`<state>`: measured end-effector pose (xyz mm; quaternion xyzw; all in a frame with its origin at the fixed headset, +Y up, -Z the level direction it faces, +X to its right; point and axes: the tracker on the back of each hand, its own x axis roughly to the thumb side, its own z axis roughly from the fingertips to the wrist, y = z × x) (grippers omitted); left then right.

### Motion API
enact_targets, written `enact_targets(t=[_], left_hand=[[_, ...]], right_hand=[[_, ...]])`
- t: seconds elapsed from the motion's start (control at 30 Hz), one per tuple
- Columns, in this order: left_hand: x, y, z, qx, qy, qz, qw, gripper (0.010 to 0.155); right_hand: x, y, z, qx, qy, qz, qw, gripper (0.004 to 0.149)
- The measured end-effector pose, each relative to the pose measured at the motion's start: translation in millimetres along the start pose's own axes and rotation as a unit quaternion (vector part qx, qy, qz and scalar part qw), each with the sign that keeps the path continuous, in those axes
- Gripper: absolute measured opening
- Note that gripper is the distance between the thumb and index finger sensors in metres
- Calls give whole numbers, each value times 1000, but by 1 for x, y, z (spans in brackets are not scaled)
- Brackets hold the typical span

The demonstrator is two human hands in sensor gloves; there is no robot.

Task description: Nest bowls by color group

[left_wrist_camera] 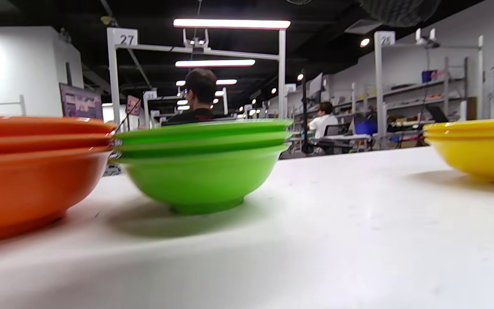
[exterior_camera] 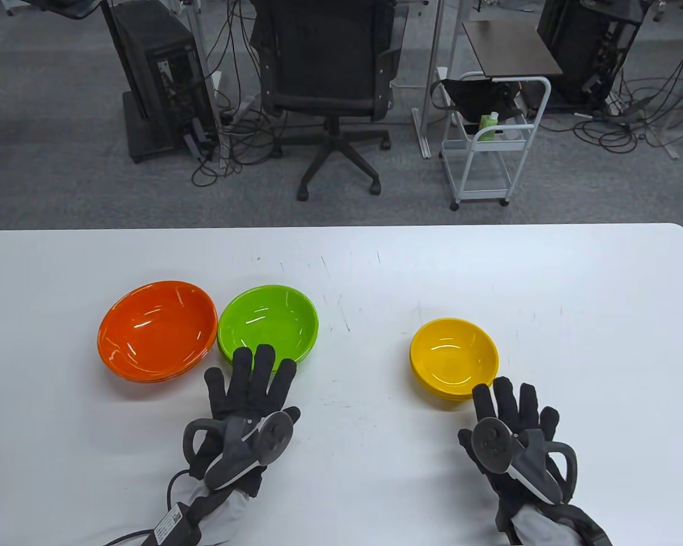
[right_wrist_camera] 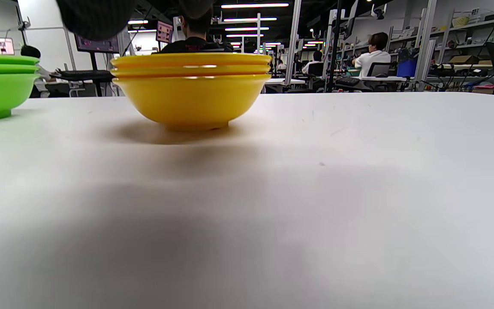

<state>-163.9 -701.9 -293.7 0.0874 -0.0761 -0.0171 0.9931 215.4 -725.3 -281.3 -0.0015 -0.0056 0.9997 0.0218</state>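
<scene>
hands (exterior_camera: 250,392) flat, fingers spread, near bowls (exterior_camera: 267,324)

white table (exterior_camera: 341,483), orange stack (exterior_camera: 157,331), green stack (exterior_camera: 268,323), yellow stack (exterior_camera: 454,358)

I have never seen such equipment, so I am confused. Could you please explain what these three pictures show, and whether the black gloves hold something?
These are a person's hands in sensor gloves, with a tracker strapped on each. One camera looks down at the white table; the other two sit on the wrists, low near the surface. The left hand and right hand lie flat with fingers spread, holding nothing. On the table stand three stacks of nested bowls: orange bowls, green bowls and yellow bowls. The wrist views show three rims in each stack.
</scene>
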Motion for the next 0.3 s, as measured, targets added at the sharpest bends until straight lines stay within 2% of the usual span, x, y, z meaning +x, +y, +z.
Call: enact_targets(t=[0.3], left_hand=[[-16,-21,6,-56,6,0,998,76]], right_hand=[[4,7,-1,21,1,10,1000,78]])
